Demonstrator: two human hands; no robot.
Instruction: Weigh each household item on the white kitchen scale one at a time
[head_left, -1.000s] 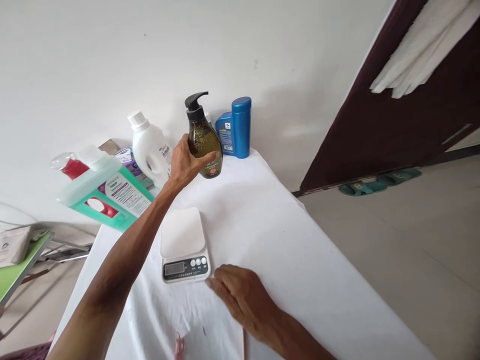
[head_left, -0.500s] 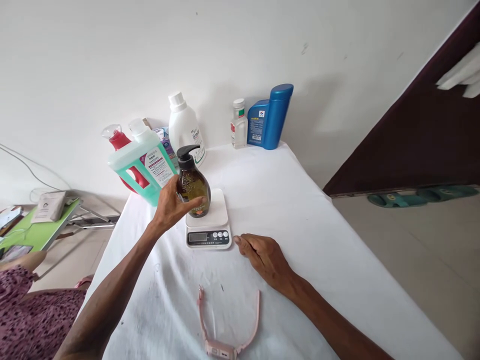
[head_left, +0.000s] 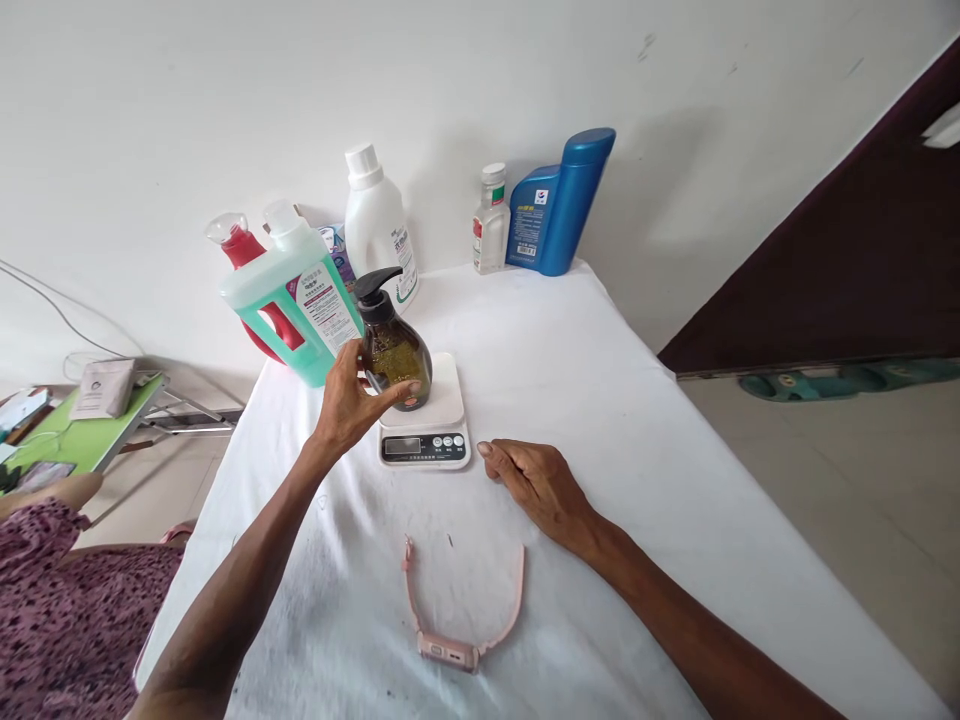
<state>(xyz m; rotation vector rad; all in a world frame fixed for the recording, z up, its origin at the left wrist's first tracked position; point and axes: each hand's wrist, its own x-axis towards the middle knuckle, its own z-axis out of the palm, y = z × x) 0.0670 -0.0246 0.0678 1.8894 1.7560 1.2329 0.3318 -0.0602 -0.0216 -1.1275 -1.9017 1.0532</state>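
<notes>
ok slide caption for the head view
Left hand gripping a pump bottle over a white scale, right hand beside it.

A hand could pass over the bare surface (head_left: 555, 350) between the right hand (head_left: 536, 490) and the blue bottle (head_left: 559, 215). Behind the pump bottle (head_left: 397, 350), I see the green jug (head_left: 322, 300) and white bottle (head_left: 376, 215) crowding the way; a pink watch (head_left: 448, 651) lies before the scale (head_left: 424, 450).

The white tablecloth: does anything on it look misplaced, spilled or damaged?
No spill is visible. A pink watch lies with its strap open in front of the scale, looking unrelated. Dark marks speckle the tablecloth near the watch; stains or damage, I cannot tell.
</notes>
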